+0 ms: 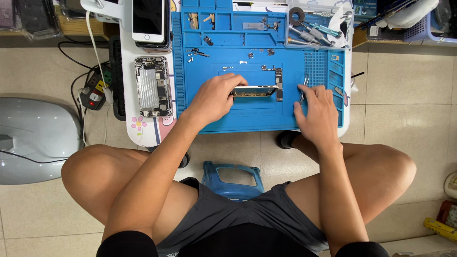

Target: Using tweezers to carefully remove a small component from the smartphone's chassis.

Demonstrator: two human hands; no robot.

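My left hand (pixel 214 97) grips a phone body (pixel 254 91) tilted on its edge over the blue repair mat (pixel 257 116). A dark circuit board (pixel 278 82) lies on the mat just behind the phone's right end. My right hand (pixel 318 112) rests on the mat to the right and holds metal tweezers (pixel 303 88), whose tips point away from me. Small screws and metal parts (pixel 197 53) are scattered across the mat's upper trays.
An opened phone chassis (pixel 153 86) lies on the white table left of the mat, with a white phone (pixel 148 20) behind it. Screwdrivers (pixel 309 32) sit in a clear tray at the back right. A power strip (pixel 95 90) and a blue stool (pixel 232 178) are on the floor.
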